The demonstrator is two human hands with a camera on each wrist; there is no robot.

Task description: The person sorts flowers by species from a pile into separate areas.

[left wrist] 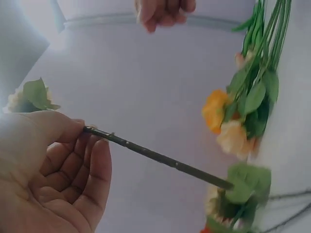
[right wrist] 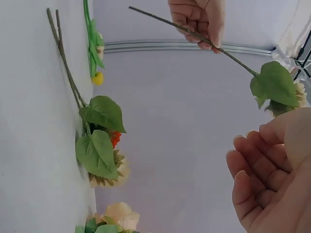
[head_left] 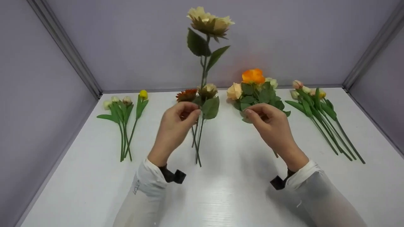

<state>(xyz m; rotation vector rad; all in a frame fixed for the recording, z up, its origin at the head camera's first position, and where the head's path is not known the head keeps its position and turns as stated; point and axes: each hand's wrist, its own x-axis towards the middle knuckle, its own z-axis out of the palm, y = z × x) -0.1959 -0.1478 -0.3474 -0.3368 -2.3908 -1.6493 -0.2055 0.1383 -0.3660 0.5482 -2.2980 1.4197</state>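
Pinching, between the thumb and fingers (left wrist: 99, 162) of the left hand (head_left: 173, 126), the stem of a cream sunflower-like bloom (head_left: 210, 26), raised head-up and slightly tilted above the tabletop (head_left: 221, 189). Curling the right hand (head_left: 274, 123) loosely around bare air, with a narrow space between thumb and fingertips, well apart from that stem. Just beyond the left hand, lying with stems crossed and pointing towards the person, a second cream bloom (head_left: 208, 91) and a rust-orange flower (head_left: 187, 95). Past the right hand, bunched among green leaves, an orange rose (head_left: 253, 76) and a peach rose (head_left: 235, 91). Farther right, fanned loosely, mixed tulips (head_left: 306, 107). At far left, pale tulips (head_left: 119, 113) beside a yellow tulip (head_left: 143, 94). Behind everything, grey-lilac panels (head_left: 142, 47).
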